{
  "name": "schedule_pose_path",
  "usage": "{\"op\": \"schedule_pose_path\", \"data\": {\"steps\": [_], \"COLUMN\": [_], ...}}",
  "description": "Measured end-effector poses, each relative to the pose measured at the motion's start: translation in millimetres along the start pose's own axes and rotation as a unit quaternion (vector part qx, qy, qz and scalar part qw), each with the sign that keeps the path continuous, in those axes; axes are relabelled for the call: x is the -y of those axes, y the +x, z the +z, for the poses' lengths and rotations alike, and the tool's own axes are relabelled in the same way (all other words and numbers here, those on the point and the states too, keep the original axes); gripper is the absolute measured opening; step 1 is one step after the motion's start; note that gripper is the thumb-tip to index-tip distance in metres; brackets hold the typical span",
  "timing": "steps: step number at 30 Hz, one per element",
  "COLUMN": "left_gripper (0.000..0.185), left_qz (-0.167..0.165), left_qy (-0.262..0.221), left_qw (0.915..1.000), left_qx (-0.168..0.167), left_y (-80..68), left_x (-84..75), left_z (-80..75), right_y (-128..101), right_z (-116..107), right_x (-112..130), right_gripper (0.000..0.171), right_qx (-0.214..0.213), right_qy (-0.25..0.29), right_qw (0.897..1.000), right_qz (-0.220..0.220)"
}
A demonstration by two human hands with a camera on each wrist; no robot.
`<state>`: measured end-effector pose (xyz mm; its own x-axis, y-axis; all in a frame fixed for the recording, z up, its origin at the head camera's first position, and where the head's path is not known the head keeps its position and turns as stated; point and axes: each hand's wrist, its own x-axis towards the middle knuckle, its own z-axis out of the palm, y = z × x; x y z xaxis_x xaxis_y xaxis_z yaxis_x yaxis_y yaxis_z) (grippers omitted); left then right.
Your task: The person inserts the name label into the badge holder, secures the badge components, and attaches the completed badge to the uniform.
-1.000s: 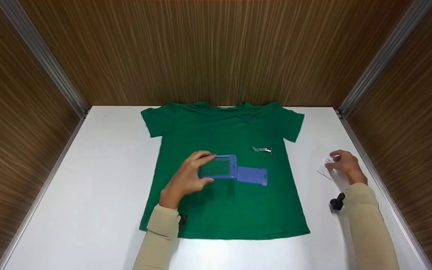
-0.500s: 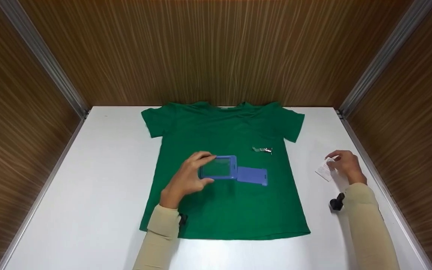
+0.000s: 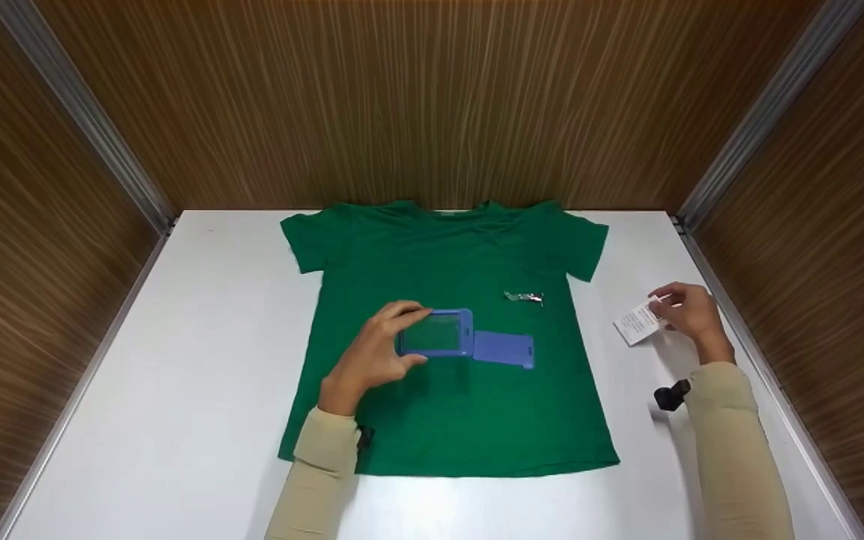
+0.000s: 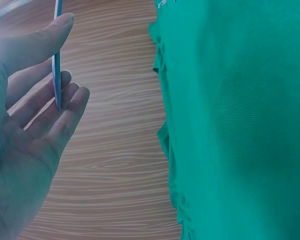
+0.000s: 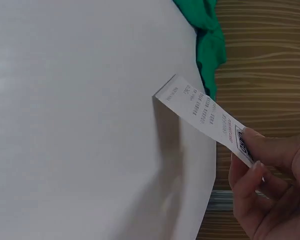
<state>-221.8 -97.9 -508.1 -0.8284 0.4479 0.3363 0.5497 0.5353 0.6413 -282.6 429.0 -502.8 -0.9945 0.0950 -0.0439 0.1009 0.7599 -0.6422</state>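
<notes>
My left hand (image 3: 376, 351) grips the left end of a purple card holder (image 3: 466, 334) between thumb and fingers, above the green T-shirt (image 3: 447, 420). The holder has a clear window, and its flap lies folded out to the right. In the left wrist view the holder (image 4: 57, 60) shows edge-on between thumb and fingers. On the right, my right hand (image 3: 691, 311) pinches one end of a white printed card (image 3: 636, 324), lifted off the table. The right wrist view shows the card (image 5: 200, 112) with lines of print, thumb on one face and fingertips on the other.
A small shiny foil-like strip (image 3: 524, 298) lies on the shirt's right chest. The shirt is spread flat on a white table (image 3: 199, 360), with wood-grain panels (image 3: 432, 105) at the back and both sides. Metal rails run along the corners.
My right hand has picked up the white card from the table, raising it and shifting it slightly left and away from me. The left hand and purple card holder stay in place.
</notes>
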Motion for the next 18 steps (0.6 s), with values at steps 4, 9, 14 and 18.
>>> {"op": "schedule_pose_path", "data": {"steps": [4,9,14,18], "left_gripper": [0.067,0.067,0.068,0.067], "left_qz": [0.0,-0.004,-0.004,-0.004], "left_qy": [0.001,-0.002,-0.002,0.001], "left_qw": [1.0,1.0,1.0,1.0], "left_qx": [-0.001,-0.001,0.001,0.002], "left_y": [-0.1,-0.7,-0.3,-0.1], "left_x": [0.2,-0.8,-1.3,-1.6], "left_z": [0.4,1.0,1.4,1.8], "right_y": [0,-2,-6,-9], "right_z": [1,6,14,23], "right_x": [14,31,49,63], "right_gripper": [0.035,0.039,0.041,0.04], "right_qx": [0.019,0.031,0.022,0.012], "right_qy": [0.025,0.047,0.086,0.121], "right_qw": [0.999,0.998,0.996,0.992], "right_qz": [0.015,0.01,-0.007,-0.016]}}
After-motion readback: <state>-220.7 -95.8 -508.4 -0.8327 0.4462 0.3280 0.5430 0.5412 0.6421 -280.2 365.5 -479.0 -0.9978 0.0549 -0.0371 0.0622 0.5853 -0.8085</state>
